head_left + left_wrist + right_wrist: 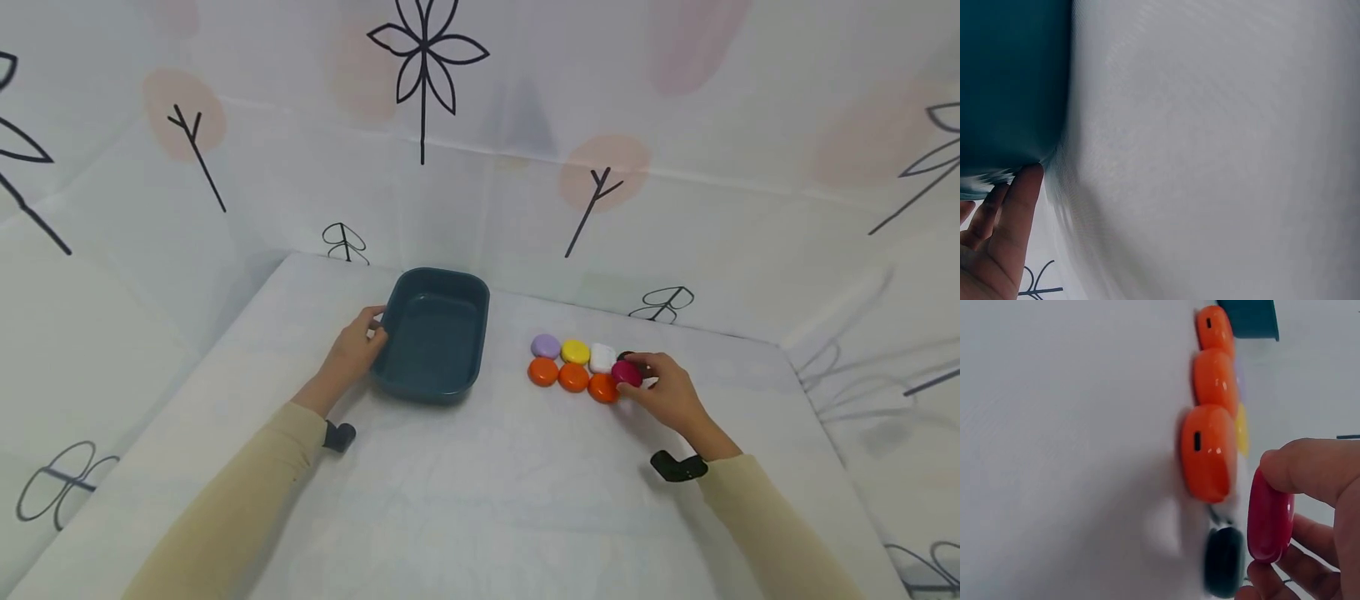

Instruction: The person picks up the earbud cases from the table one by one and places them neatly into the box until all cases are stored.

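Note:
In the head view my left hand [357,340] rests at the left side of a dark teal tray [430,389], touching its wall. The left wrist view shows extended fingers [1017,219] against the tray's outer side. My right hand [667,393] pinches a small glossy magenta case [1270,519] between thumb and fingers, above the table. Right beside it are three orange cases [1209,450] in a front row, two of them showing a dark slot. A dark case [1224,562], mostly hidden by the right hand in the head view, sits close to the held one.
Behind the orange cases lie a lilac case [546,346], a yellow case [575,352] and a white case [602,358]. White cloth [480,492] covers the table. A patterned curtain [510,217] hangs along the back and sides. The tray stands left of the cases.

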Available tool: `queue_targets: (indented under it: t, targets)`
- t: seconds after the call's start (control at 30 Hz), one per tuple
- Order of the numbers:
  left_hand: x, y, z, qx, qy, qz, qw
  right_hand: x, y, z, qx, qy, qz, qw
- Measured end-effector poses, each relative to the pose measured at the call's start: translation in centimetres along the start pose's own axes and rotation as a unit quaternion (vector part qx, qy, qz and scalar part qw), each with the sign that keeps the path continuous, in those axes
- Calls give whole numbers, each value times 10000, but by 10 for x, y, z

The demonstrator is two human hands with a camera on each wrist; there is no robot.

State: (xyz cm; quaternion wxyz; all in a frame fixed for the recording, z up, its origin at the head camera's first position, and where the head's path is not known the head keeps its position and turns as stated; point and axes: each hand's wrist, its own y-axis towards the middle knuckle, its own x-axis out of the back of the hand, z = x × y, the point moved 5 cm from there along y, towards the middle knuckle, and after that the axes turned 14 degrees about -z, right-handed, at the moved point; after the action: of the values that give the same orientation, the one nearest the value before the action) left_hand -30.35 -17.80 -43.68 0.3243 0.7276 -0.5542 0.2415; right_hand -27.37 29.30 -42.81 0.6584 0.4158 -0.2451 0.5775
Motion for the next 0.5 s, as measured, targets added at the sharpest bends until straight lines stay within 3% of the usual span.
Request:
queue_targets:
  t: [0.5]
  targets:
    - [1,-1,-1,-89,-50,-48,9999,-4,-8,-17,-135,-454,-12,9989]
